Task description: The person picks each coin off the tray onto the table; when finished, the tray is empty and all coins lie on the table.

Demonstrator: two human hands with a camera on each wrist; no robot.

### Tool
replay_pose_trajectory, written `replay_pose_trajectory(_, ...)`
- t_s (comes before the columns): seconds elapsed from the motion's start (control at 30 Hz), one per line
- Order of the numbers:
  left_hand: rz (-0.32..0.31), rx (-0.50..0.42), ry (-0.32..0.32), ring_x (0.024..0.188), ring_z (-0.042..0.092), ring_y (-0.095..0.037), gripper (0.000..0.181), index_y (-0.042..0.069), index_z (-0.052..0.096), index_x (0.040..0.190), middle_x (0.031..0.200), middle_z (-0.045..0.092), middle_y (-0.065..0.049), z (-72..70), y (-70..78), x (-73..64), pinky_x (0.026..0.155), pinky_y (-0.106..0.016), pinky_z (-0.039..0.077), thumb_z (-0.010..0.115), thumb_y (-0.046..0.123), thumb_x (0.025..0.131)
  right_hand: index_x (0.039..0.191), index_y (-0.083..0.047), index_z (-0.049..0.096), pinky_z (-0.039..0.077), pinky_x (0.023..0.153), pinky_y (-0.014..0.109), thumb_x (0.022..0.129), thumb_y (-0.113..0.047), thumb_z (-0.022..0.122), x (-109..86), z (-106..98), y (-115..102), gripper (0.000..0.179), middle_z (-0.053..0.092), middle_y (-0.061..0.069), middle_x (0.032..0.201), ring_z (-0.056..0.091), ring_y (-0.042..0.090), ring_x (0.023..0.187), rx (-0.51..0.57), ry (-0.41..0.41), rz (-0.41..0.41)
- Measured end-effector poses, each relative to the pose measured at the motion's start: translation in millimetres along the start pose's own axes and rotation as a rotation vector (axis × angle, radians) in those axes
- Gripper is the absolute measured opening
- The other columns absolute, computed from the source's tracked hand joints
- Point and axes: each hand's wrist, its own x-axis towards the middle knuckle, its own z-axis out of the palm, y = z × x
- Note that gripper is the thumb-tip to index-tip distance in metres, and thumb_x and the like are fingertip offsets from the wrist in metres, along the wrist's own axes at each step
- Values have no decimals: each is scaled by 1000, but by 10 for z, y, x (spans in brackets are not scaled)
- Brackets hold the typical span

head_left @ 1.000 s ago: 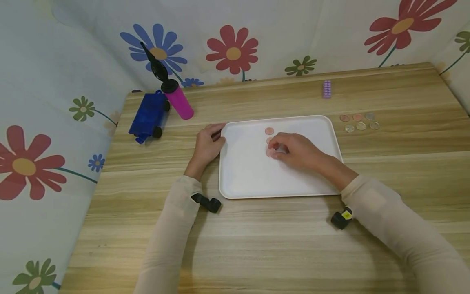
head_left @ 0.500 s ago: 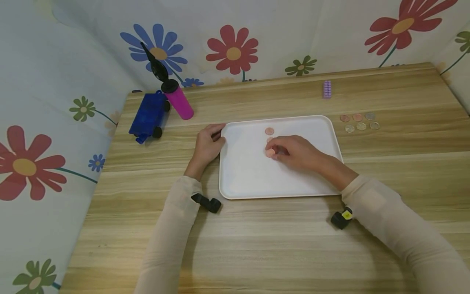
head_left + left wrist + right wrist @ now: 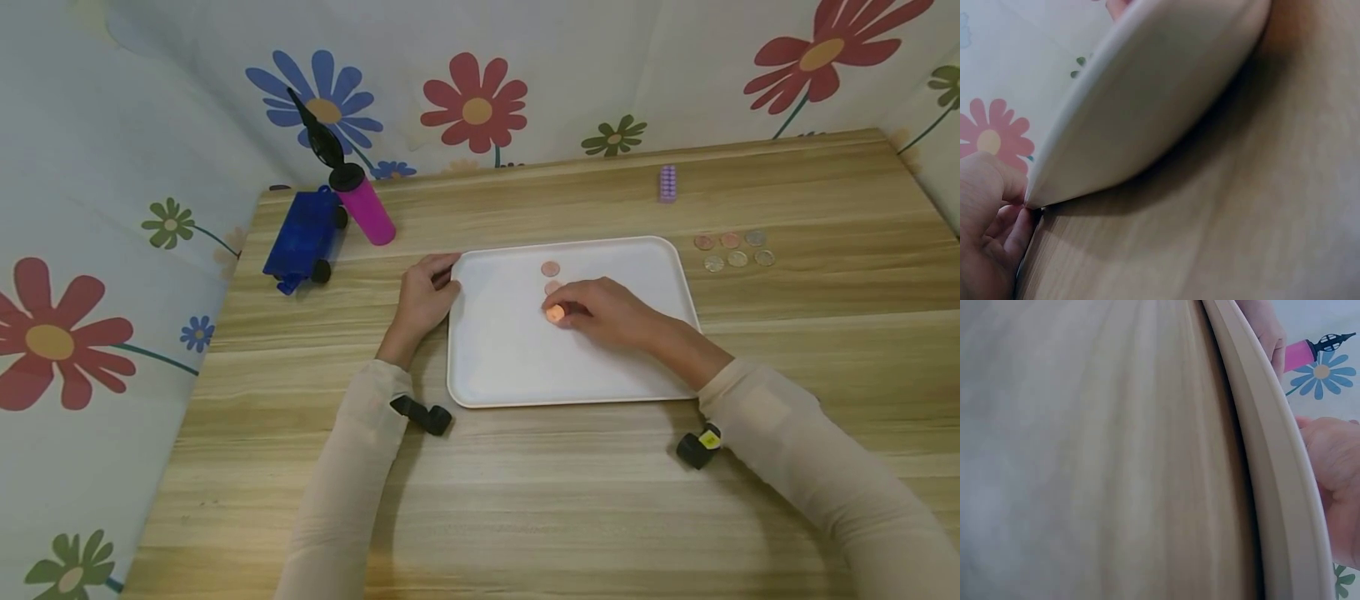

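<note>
In the head view, my right hand (image 3: 611, 310) is over the middle of a white tray (image 3: 517, 358), pinching a copper-coloured coin (image 3: 555, 313) between thumb and fingertips. Just beyond those fingertips lie two more copper coins on the tray: the far one (image 3: 551, 268) shows whole, the nearer one (image 3: 553, 287) is partly hidden by the hand. My left hand (image 3: 422, 298) holds the tray's far left corner; in the left wrist view its thumb and fingers (image 3: 1017, 236) pinch the rim. The tray's raised side hides the right hand's fingertips in the right wrist view.
Several copper and silver coins (image 3: 738, 257) lie in two rows on the wooden table right of the tray. Behind them is a purple studded block (image 3: 667, 183). A blue toy cart (image 3: 302, 235) and a pink pump with a black nozzle (image 3: 366, 210) occupy the back left.
The coin in my right fingertips has tilted and now catches the light brightly. That hand has shifted very slightly toward me, baring more of the coin beyond it. The left hand stays put.
</note>
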Motion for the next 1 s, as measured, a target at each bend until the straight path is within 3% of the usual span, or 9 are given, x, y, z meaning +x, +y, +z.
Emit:
replay_pose_trajectory(0.2,0,-14,1,130,61,-33,45,-7,63,132,134,63,-24,4,-17,9,113,-36,54,55,-7,88,122,-3,70,57,101,44,93,-3,69,-66,-44,34,29,74,14,119,66,26,110,82,7,47)
replay_pose_trajectory(0.5,5,-13,-2,130,61,-33,44,-7,63,132,135,63,-24,3,-34,10,113,-34,54,56,-6,89,120,-3,72,51,78,23,94,-3,69,-314,-297,61,27,74,10,98,60,19,90,7,123,67)
replay_pose_trajectory(0.8,10,-5,-3,131,60,-34,45,-7,63,133,135,62,-25,7,-5,6,113,-34,53,56,-6,89,118,0,71,47,74,11,93,-1,69,-614,-493,254,26,72,9,95,54,4,84,-15,200,68)
replay_pose_trajectory(1.0,10,1,0,131,60,-33,45,-7,63,133,135,63,-25,2,-9,7,113,-35,53,55,-7,88,116,0,71,45,69,9,91,1,70,-756,-541,384,25,71,10,91,51,-4,80,-1,274,55)
